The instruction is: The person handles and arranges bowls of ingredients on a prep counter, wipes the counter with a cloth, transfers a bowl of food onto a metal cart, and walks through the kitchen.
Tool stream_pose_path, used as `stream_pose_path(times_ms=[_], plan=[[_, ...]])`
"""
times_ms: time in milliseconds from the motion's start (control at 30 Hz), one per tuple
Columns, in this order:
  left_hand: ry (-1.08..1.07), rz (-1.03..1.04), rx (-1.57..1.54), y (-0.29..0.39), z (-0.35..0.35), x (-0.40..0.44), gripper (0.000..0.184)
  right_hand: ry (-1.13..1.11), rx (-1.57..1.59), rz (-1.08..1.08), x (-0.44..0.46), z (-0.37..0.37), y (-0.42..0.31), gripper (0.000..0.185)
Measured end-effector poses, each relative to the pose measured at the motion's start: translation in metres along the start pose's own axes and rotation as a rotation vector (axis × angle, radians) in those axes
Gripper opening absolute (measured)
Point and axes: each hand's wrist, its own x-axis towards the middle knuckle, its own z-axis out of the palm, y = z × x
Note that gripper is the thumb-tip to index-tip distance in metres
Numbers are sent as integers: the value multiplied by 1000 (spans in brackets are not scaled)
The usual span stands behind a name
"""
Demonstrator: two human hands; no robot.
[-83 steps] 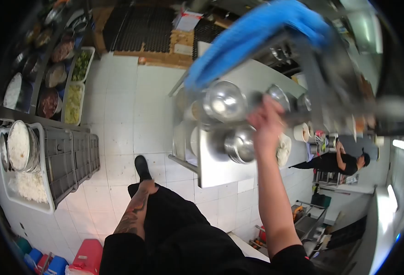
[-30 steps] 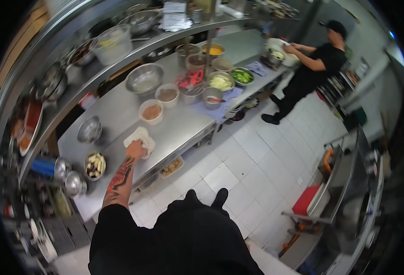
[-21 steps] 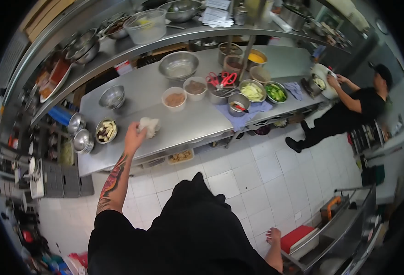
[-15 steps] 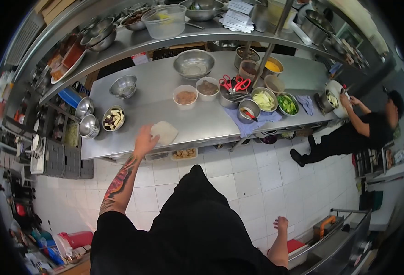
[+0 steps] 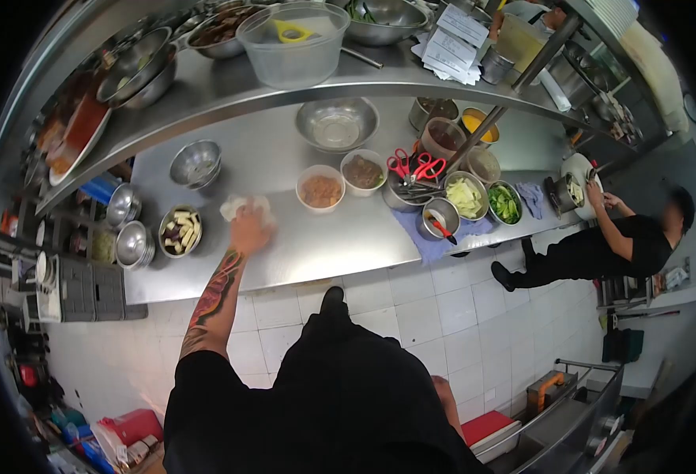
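Note:
My left hand (image 5: 251, 231) presses a whitish cloth (image 5: 237, 208) onto the steel table (image 5: 277, 268); the cloth shows crumpled beyond the fingers. Left of it is a metal bowl of cut eggplant pieces (image 5: 180, 231), and farther back a metal bowl (image 5: 195, 164). To the right stand a white tub of pale pinkish-brown food (image 5: 320, 189) and a tub of darker brown food (image 5: 363, 173). Low by my right side, my right hand (image 5: 443, 391) shows only in part, half hidden by my black clothing. Its fingers cannot be made out.
A steel shelf (image 5: 206, 103) with bowls and a clear plastic tub (image 5: 293, 47) overhangs the table's back. Red-handled scissors (image 5: 417, 164), chopped vegetables (image 5: 464, 197) and a blue cloth (image 5: 458, 231) are at right. Another person (image 5: 624, 241) works at the far right end.
My left hand has moved forward over the table with the cloth, which was spread flat near the front edge and is now bunched. My right hand has drawn back toward my body.

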Motion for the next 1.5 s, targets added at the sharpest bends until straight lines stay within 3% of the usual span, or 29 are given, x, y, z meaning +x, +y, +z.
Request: stream_pose_path(times_ms=[33, 100, 133, 167, 200, 233, 300, 333, 400, 433, 500, 533, 567, 633, 700, 967, 1067, 1133, 1233, 1267, 1367, 1500], plan=[[-4, 15, -8, 3, 1, 16, 52, 13, 9, 8, -8, 5, 5, 35], [326, 51, -315, 11, 6, 43, 46, 209, 89, 159, -35, 18, 1, 35], [312, 55, -321, 17, 12, 55, 46, 273, 33, 220, -54, 25, -13, 32], [174, -33, -507, 25, 19, 67, 44, 277, 31, 236, -70, 31, -15, 32], [37, -125, -687, 32, 27, 75, 41, 199, -60, 58, -79, 35, -17, 29], [30, -128, -689, 38, 39, 79, 41, 117, -150, -123, -83, 39, -20, 27], [-452, -609, -1405, 52, 62, 86, 37, 106, -204, -192, -86, 47, -32, 27], [-454, -611, -1412, 60, 64, 85, 37, 103, -220, -214, -85, 50, -38, 27], [-252, -580, -1566, 76, 67, 66, 26, 101, -237, -272, -78, 54, -55, 27], [-252, -598, -1573, 82, 72, 55, 26, 102, -242, -312, -73, 55, -66, 27], [-42, -435, -1623, 91, 80, 33, 21, 104, -219, -389, -57, 52, -88, 27], [10, -308, -1645, 99, 62, 22, 30, 103, -194, -402, -46, 47, -96, 27], [8, -314, -1644, 101, 69, 13, 30, 105, -148, -384, -31, 43, -101, 27], [-6, -289, -1748, 102, 87, -5, 40, 65, -28, -87, 19, 21, -90, 28], [1, -270, -1760, 111, 74, -16, 43, 92, 109, 7, 37, 1, -96, 27], [79, -145, -1718, 141, 60, -25, 46, 84, 34, 47, 59, -34, -109, 27], [-58, -261, -1895, 153, 53, -25, 33, 38, 10, 63, 62, -38, -95, 28], [-398, -499, -1911, 157, 47, -23, 8, -9, 8, 15, 64, -35, -81, 30], [-259, -453, -1793, 175, 32, -26, 13, -30, -178, -39, 63, -39, -64, 30], [-257, -442, -1793, 178, 32, -27, 13, -9, -27, 17, 60, -38, -60, 29], [-293, -522, -1764, 185, 36, -28, 16, 1, -96, -127, 62, -43, -42, 29], [-386, -417, -1595, 194, 33, -23, 24, 26, -13, -13, 54, -52, -40, 28]])
